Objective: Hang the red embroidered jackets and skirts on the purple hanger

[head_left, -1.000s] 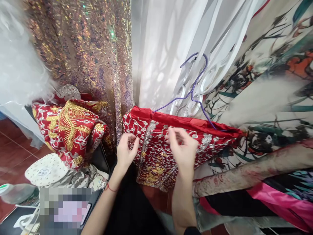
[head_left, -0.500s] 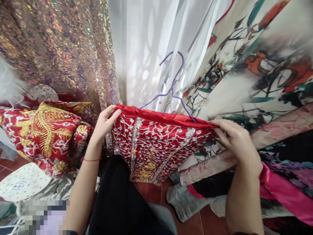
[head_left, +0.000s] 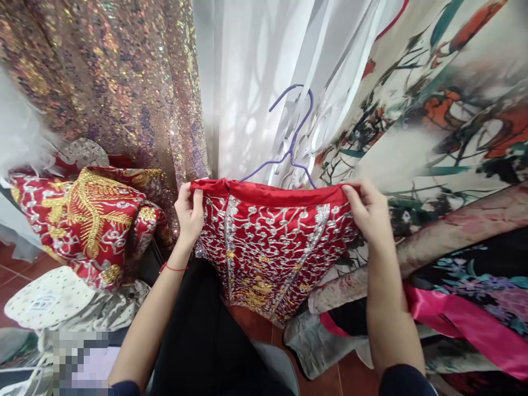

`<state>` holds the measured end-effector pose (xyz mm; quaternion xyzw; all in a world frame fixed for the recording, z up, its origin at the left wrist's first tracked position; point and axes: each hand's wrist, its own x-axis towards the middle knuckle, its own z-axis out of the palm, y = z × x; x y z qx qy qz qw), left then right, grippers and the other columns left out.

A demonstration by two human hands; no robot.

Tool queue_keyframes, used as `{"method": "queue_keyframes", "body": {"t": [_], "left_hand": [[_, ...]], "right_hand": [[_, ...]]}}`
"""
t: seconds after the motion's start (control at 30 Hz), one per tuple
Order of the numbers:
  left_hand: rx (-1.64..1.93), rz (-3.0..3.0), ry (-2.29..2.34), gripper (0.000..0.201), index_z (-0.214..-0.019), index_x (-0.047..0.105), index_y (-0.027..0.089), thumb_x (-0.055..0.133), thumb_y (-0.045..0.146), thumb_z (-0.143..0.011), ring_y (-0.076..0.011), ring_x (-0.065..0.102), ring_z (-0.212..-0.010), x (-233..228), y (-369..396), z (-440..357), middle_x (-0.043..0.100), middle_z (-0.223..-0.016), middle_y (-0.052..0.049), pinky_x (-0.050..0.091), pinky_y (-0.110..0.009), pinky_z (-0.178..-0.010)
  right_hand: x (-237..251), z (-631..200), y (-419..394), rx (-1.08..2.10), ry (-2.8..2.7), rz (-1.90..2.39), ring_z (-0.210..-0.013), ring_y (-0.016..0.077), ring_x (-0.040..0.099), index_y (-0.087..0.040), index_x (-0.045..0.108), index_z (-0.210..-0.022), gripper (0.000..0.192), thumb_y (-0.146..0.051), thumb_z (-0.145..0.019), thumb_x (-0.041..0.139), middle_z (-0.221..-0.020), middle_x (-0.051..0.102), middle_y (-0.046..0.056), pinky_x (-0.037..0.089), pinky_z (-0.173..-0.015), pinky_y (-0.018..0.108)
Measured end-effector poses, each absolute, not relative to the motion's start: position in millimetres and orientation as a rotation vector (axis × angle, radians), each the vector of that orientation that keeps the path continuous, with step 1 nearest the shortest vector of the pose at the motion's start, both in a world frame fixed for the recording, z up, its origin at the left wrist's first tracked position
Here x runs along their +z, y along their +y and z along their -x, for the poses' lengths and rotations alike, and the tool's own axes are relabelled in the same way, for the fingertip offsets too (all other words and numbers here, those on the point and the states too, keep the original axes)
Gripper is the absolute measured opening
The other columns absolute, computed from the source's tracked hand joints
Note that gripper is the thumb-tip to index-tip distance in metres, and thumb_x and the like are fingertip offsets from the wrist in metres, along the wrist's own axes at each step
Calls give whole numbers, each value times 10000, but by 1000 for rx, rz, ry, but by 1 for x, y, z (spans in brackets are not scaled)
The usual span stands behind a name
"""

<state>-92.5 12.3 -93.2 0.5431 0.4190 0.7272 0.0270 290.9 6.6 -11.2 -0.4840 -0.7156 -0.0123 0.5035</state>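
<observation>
A red embroidered skirt (head_left: 264,242), worked with silver curls and gold motifs, is stretched between my two hands. My left hand (head_left: 191,212) pinches the left end of its plain red waistband (head_left: 268,194), thumb in front. The right end of the band is gripped by my right hand (head_left: 366,208), with the thumb on the near side and the fingers behind. Rising from behind the waistband is a purple wire hanger (head_left: 292,137); its hook stands up and its lower part is hidden by the cloth. Neither hand touches the visible part of the hanger.
Gold sequinned fabric (head_left: 124,71) hangs at the left, white curtain-like cloth (head_left: 247,82) in the middle, floral fabric (head_left: 445,110) at the right. A red-and-gold embroidered garment (head_left: 94,220) sits beside a dotted white item (head_left: 49,297). Pink ribbon (head_left: 466,324) crosses dark flowered cloth.
My right hand has moved left and slightly up, with its thumb now on the front of the band. My left hand has turned and curled at its end. The view shifted slightly.
</observation>
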Motion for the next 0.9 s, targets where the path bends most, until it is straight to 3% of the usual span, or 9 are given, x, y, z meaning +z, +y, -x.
{"method": "queue_keyframes", "body": {"t": [0.2,0.33,0.4,0.47,0.6,0.7,0.8,0.9], "left_hand": [[1938,-2026,1411,483,-886,686,199,359,535,-1002,-195,633,-820,-58,16,103,699,-848,-50,447,-346,-860],[1380,-2219,1517,472,-564,644,199,621,549,-881,-191,572,-621,-8,28,94,481,-470,5,432,-347,-791],[1248,-2147,1358,400,-597,685,190,696,513,-833,-191,585,-629,6,30,87,535,-492,0,438,-323,-716],[1356,-2106,1228,283,-737,738,184,695,444,-840,-182,615,-679,7,23,80,678,-659,-15,460,-320,-719],[2026,-2173,1352,120,-742,666,204,664,284,-832,-188,662,-830,-23,-11,68,736,-826,-10,463,-389,-907],[2215,-2235,1329,79,-753,622,224,665,213,-818,-188,669,-836,-61,-42,61,721,-819,-2,474,-397,-900],[2206,-2112,1393,66,-806,624,232,682,210,-828,-200,650,-913,-100,-64,58,709,-922,-34,504,-390,-879],[2093,-1869,1496,31,-883,643,232,659,256,-870,-205,633,-962,-133,-79,62,682,-1002,-54,509,-391,-902]], "right_hand": [[-31,-297,14,54,-1725,1184,-714,164,569,-207,620,-894,293,-485,-938,541,-797,644,14,451,-703,305],[-34,-297,13,43,-1727,1190,-738,173,592,-192,634,-922,318,-496,-939,542,-823,661,33,472,-721,316],[-37,-294,11,-17,-1683,1211,-780,187,616,-182,646,-980,322,-483,-939,541,-876,681,55,495,-770,335],[-40,-288,4,-161,-1621,1254,-831,215,630,-160,649,-1047,338,-455,-946,518,-932,688,94,509,-817,376],[-44,-262,-25,-627,-1503,1409,-1121,344,564,-110,645,-1135,345,-364,-955,495,-1138,634,222,439,-978,548],[-51,-232,-55,-779,-1412,1392,-1203,374,521,-132,650,-1129,280,-315,-937,558,-1187,613,230,393,-1018,588],[-68,-195,-76,-603,-1455,1232,-1064,302,598,-171,657,-1048,165,-257,-925,589,-1058,668,161,457,-955,492],[-96,-151,-80,-76,-1580,1110,-834,204,632,-212,644,-937,104,-241,-958,546,-874,679,63,504,-797,360]]}}
